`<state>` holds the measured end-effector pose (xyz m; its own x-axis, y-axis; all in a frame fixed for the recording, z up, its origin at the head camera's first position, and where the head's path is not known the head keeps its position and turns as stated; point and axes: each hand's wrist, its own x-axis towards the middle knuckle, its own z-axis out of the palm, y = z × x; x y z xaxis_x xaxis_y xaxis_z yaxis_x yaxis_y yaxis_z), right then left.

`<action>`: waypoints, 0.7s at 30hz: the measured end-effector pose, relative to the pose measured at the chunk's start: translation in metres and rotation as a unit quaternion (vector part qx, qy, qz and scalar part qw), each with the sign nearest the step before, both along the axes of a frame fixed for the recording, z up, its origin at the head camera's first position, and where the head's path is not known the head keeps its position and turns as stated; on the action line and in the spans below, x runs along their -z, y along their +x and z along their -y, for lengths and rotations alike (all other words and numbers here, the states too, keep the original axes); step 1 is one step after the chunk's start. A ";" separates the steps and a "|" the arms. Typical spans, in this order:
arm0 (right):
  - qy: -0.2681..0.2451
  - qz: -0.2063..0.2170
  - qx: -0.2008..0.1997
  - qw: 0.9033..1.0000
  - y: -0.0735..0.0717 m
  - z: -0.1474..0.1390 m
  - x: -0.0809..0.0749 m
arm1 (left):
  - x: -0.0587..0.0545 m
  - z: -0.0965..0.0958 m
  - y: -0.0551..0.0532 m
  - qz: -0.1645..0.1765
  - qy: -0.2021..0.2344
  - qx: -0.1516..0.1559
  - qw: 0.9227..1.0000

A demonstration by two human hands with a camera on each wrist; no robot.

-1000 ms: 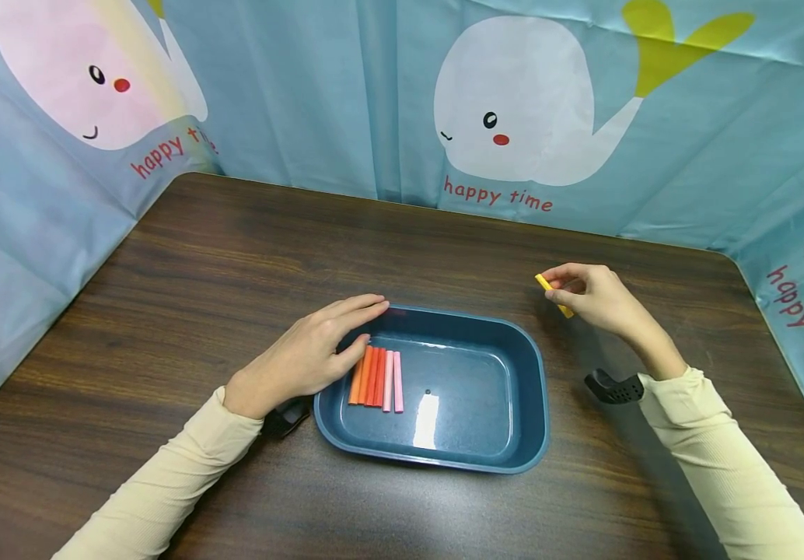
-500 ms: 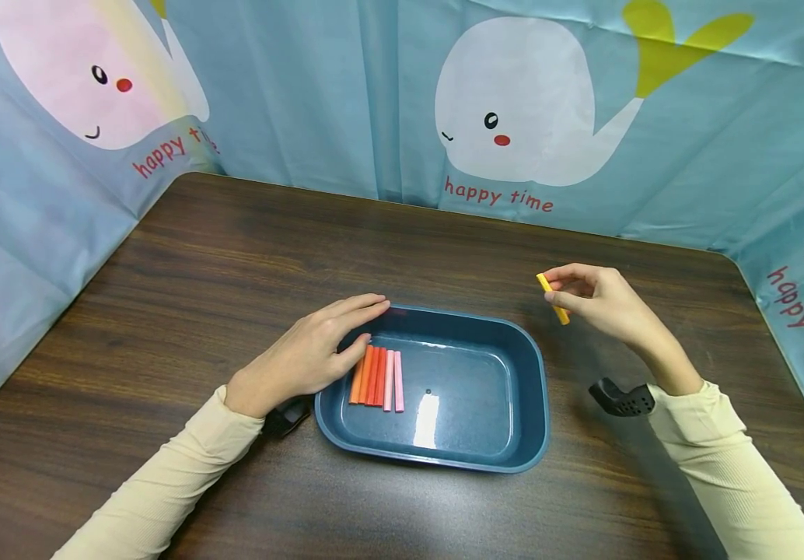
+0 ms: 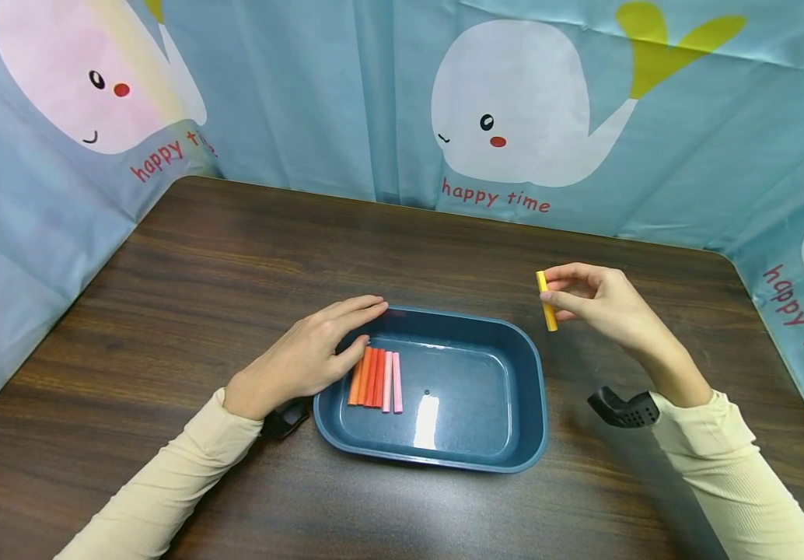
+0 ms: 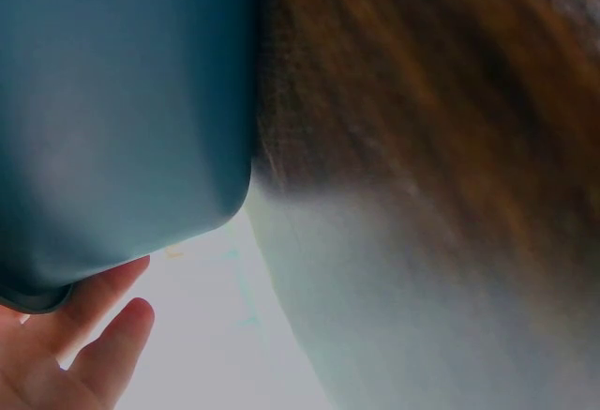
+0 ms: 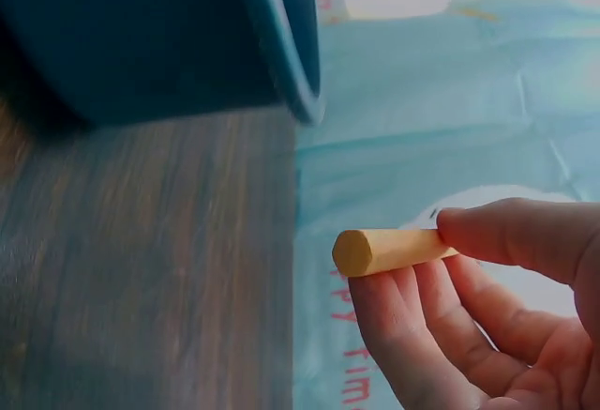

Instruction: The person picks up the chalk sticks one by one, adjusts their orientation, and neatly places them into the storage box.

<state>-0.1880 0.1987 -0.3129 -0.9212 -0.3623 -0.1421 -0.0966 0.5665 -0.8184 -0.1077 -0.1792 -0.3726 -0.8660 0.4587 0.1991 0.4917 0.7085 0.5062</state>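
My right hand [image 3: 605,302] pinches a yellow chalk stick [image 3: 548,315] between thumb and fingers, in the air just right of a dark blue plastic tray [image 3: 472,464]. In the right wrist view the chalk [image 5: 389,249] points its blunt end toward the tray. My left hand [image 3: 311,350] rests on the tray's back left corner with nearly straight fingers, the thumb over the inside; in the left wrist view two fingertips show beside the outer wall [image 4: 141,129]. Inside the tray lie several chalk sticks side by side, orange [image 3: 365,381], red [image 3: 378,379] and pink [image 3: 397,383], partly covered by the left thumb.
The tray stands on a dark wood-grain table [image 3: 248,241]. A light blue curtain [image 3: 325,93] with printed whales hangs along the back and sides. Black wrist devices [image 3: 623,408] are on both arms.
My right hand has moved slightly toward me, and the yellow chalk has turned more upright in its pinch. The left hand and the tray have stayed put.
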 end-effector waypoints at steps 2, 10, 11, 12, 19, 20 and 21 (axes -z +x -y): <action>-0.005 0.011 0.001 1.000 0.002 0.002 -0.002 | 0.000 0.000 0.000 -0.001 0.000 0.001 1.000; -0.013 0.028 -0.003 1.000 0.013 0.013 -0.007 | 0.000 0.000 0.000 -0.003 -0.001 0.000 1.000; -0.014 0.031 -0.003 0.999 0.014 0.015 -0.007 | 0.000 0.001 0.000 -0.003 -0.001 -0.001 1.000; -0.016 0.032 -0.004 0.999 0.015 0.016 -0.007 | 0.000 0.001 0.000 -0.003 -0.002 -0.001 1.000; -0.038 0.047 -0.013 0.998 0.022 0.025 -0.011 | 0.000 0.000 0.000 -0.003 -0.001 -0.002 1.000; -0.041 0.049 -0.016 0.998 0.023 0.026 -0.012 | 0.000 0.000 0.000 -0.003 -0.002 -0.002 1.000; -0.044 0.050 -0.019 0.998 0.024 0.028 -0.012 | 0.000 0.000 0.000 -0.003 -0.002 -0.002 1.000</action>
<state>-0.1644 0.1712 -0.3007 -0.8896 -0.4113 -0.1985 -0.0322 0.4902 -0.8710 -0.1073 -0.1792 -0.3728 -0.8664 0.4563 0.2028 0.4922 0.7120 0.5007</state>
